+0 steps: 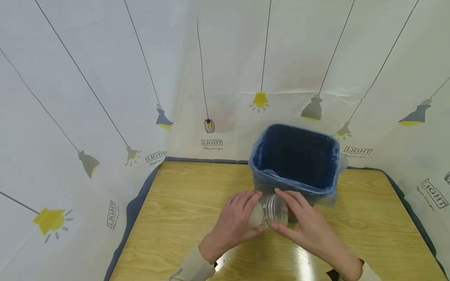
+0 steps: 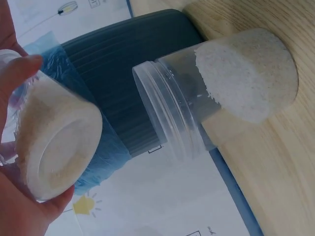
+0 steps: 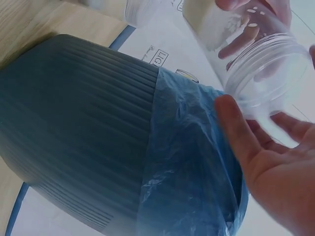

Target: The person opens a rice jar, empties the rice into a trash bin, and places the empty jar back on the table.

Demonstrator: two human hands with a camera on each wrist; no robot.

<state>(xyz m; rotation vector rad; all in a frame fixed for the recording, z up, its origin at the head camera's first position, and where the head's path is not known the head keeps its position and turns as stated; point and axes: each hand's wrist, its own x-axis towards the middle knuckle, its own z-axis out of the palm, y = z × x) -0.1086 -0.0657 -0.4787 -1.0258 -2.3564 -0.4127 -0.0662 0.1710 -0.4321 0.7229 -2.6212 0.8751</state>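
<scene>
Both hands hold a clear plastic jar [image 1: 258, 216] tilted on its side, white rice inside. My left hand [image 1: 233, 220] grips its body near the base, which faces the left wrist view. At the other end, my right hand [image 1: 311, 226] has its thumb and fingers around the ribbed clear screw top [image 3: 268, 73]. A second clear jar [image 2: 241, 73], partly filled with rice, stands upright on the table with a wide clear lid [image 2: 167, 108] on it. In the head view the hands and the held jar cover that second jar.
Just beyond the hands stands a dark bin [image 3: 74, 118] lined with a blue plastic bag [image 1: 258, 177]. The wooden table [image 1: 190, 203] meets white cloth walls [image 1: 225, 78] printed with hanging lamps at the back and sides.
</scene>
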